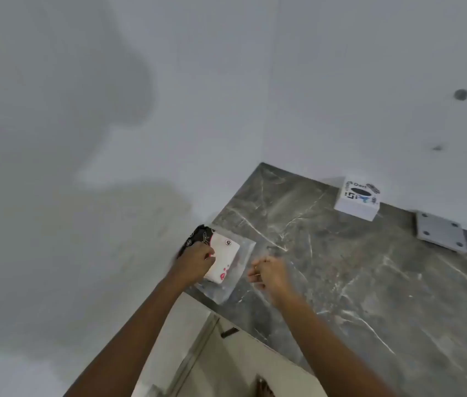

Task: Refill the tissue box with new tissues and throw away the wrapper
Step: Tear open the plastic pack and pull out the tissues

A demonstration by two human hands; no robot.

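A pack of tissues [225, 260] in a clear plastic wrapper [245, 247], white with pink and black print, lies at the near left corner of the dark marble counter [369, 282]. My left hand [196, 260] grips the pack's left end. My right hand [269, 272] hovers just right of the pack with fingers curled; whether it pinches the wrapper's edge is unclear. A white tissue box [358, 200] with a dark oval slot on top stands at the back of the counter against the wall, well away from both hands.
A grey metal plate [441, 234] with bolt holes lies on the counter to the right of the box. White walls meet at the corner behind. Below the counter's front edge are pale cabinet fronts [226, 362] with a dark handle.
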